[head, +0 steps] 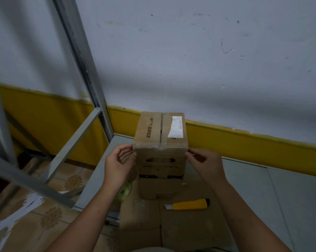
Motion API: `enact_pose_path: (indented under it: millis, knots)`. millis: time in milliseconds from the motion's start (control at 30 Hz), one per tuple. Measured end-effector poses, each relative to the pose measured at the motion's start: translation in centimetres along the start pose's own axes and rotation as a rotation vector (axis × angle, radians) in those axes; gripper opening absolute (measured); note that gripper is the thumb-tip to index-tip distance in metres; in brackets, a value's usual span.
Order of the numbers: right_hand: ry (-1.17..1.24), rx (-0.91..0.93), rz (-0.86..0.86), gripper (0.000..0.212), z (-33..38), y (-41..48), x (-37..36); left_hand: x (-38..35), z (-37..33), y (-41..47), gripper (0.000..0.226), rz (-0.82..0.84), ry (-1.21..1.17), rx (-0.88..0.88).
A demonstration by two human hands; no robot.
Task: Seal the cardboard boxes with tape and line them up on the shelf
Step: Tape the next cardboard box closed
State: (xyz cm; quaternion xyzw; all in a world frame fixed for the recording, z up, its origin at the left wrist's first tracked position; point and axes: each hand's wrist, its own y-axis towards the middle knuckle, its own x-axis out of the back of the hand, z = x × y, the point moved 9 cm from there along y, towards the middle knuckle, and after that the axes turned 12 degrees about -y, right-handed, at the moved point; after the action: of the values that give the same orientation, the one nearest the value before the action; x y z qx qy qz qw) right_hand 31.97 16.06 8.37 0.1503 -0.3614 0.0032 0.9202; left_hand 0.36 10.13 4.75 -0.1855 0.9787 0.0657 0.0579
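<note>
Brown cardboard box (160, 142) stands upright on a smaller plain cardboard box (159, 188). That in turn sits on a wide, larger cardboard carton (180, 228) nearest the person. The grey shelf board (262, 180) runs under and to the right of the stack.

On top of the brown cardboard box, a glossy tape strip covers the centre seam and folds over the near edge. A white shipping label (177, 126) lies right of the seam, black print left of it. The flaps look closed.

Left hand (117, 162) is at the box's near left top corner, fingers curled, thumb and forefinger tips apparently nipping the edge. Right hand (206, 164) mirrors it at the near right top corner, fingertips and thumb closed on that edge. Neither hand carries a tool.

Yellow utility knife (188, 204) lies below the box on the carton, blade end pointing left. A roll of clear tape (124, 191) sits below and left of the box, mostly hidden behind the left forearm. A grey metal shelf upright (84, 70) rises to the box's upper left.

Judgement: taping of this box looks finished. The step in hand is seating or squaring it, possibly pressing down the tape ends at the corners.

Next move calls for:
- a firmer two-sided hold, lower on the side walls;
- sliding or lifting the box back against the wall line;
- keeping it square so later boxes can butt up beside it.
</note>
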Motion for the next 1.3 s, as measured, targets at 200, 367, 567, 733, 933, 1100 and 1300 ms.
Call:
enact_pose_path:
  millis: [200, 367, 567, 733, 933, 1100, 1300]
  knots:
    - [0.084, -0.114, -0.056, 0.032, -0.2, -0.4, -0.3, -0.2, 0.8, 0.0, 0.029, -0.028, -0.063, 0.031]
    - [0.022, -0.111, -0.041, 0.042, 0.1, 0.2, -0.3, -1.3, -0.4, 1.4, 0.037, 0.065, 0.065, -0.032]
    - [-0.157, 0.165, 0.124, 0.045, 1.6, 1.4, -1.4, -4.0, -2.2, 2.6, 0.049, 0.26, 0.467, -0.171]
    - [-0.392, 0.301, -0.028, 0.035, 4.1, 1.7, -2.2, -6.1, -2.1, 2.0, 0.035, 0.325, 0.502, -0.195]
    - [-0.354, 0.251, -0.019, 0.026, 3.1, 2.2, -4.8, -6.9, -1.3, 2.2, 0.036, 0.278, 0.602, -0.246]
    - [-0.385, 0.276, -0.018, 0.019, 1.2, 1.4, -6.6, -7.7, 0.4, 2.1, 0.023, 0.348, 0.718, -0.269]
    - [-0.4, 0.249, -0.041, 0.025, 0.2, 0.9, -6.9, -7.9, 1.7, 1.9, 0.021, 0.32, 0.681, -0.266]
